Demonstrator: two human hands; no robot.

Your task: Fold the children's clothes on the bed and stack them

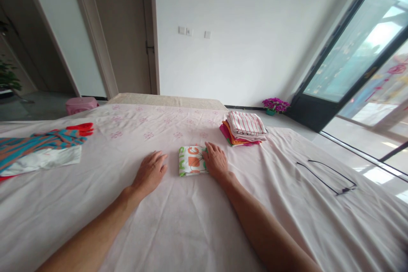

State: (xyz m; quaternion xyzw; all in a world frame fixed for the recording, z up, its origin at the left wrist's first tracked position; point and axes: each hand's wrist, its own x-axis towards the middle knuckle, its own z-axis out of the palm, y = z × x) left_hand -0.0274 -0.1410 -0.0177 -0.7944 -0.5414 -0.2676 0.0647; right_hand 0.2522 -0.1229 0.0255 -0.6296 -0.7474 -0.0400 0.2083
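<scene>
I observe the right hand [216, 160] — flat, fingers extended — on the right edge of the folded printed cloth [193, 161], centred on the pale sheet [178, 216]. The left hand [151, 171], loosely uncurled, lies apart, left of the cloth.

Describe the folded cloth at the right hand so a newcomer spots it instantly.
On the pale sheet, find the left hand and the right hand. Between them, touching the right hand, lies the folded cloth, white with green and orange print. It lies singly, unlike the stacked clothes to its right.
</scene>
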